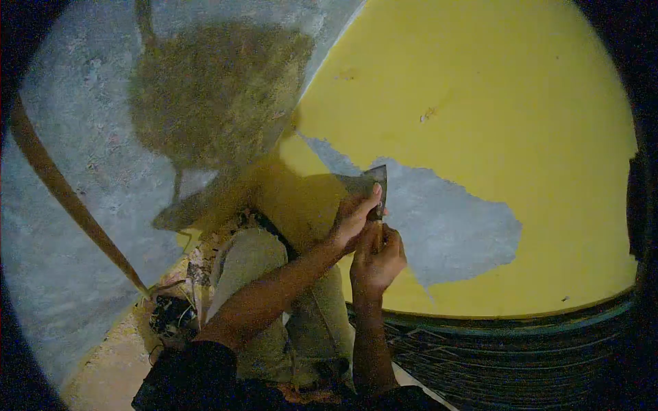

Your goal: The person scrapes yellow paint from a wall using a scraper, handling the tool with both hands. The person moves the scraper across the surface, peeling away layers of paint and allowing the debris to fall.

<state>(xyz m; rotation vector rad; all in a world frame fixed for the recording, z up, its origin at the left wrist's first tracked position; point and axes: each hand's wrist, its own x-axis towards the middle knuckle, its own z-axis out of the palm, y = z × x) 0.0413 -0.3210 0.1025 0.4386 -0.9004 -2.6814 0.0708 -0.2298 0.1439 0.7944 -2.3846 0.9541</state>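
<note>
A paint scraper [378, 179] with a dark, flared blade is held blade-up in front of the yellow wall [534, 123]. My right hand [379, 266] is closed round its handle, below the blade. From the left, my left hand [353, 220] grips the scraper higher up, its thumb lying along the lower part of the blade. Behind and to the right of the tool, a ragged blue-grey patch [456, 226] shows where the yellow coat is gone. The blade tip overlaps the upper left part of this patch.
A blue-grey wall [75, 75] meets the yellow one at the left, with a large shadow across it. A brown strip [75, 198] runs down to a dark cluttered object with wires [171, 318]. Dark patterned fabric [507, 356] lies below the yellow wall, right of my legs [250, 274].
</note>
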